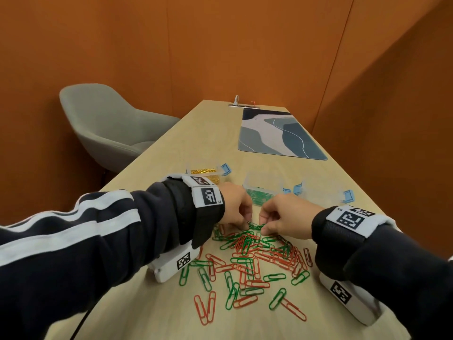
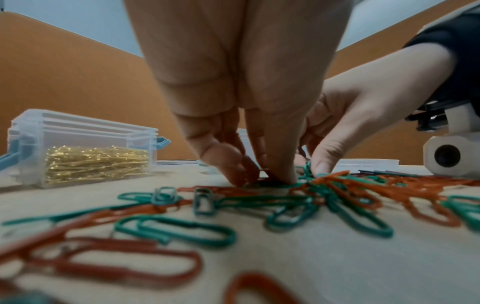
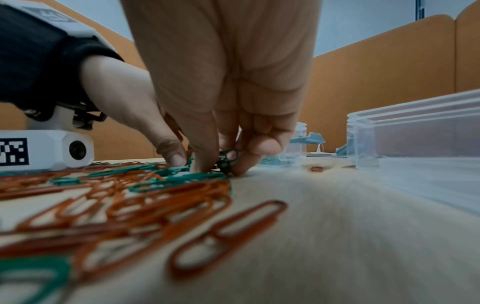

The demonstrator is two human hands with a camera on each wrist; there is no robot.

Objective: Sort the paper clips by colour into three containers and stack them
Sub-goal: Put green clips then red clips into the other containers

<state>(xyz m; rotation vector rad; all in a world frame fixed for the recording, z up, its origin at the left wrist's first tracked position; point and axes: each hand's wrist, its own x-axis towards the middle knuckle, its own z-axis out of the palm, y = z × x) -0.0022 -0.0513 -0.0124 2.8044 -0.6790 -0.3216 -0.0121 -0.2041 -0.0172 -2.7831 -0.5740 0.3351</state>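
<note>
A loose pile of red and green paper clips (image 1: 250, 256) lies on the wooden table (image 1: 196, 143). Both hands reach down at its far edge. My left hand (image 1: 242, 224) pinches green clips (image 2: 275, 184) with curled fingertips pressed to the table. My right hand (image 1: 263, 228) pinches a small bunch of green clips (image 3: 228, 159) between thumb and fingers. Behind the hands stand three clear containers. One holds gold clips (image 1: 203, 173), the middle one green clips (image 1: 259, 196), and the right one (image 1: 321, 192) looks empty. The fingertips of the two hands almost touch.
A patterned blue-grey mat (image 1: 279, 133) lies further back on the table. A grey chair (image 1: 103, 123) stands at the left. Orange walls close in the table at the back and right. White camera units sit under each wrist, resting by the pile.
</note>
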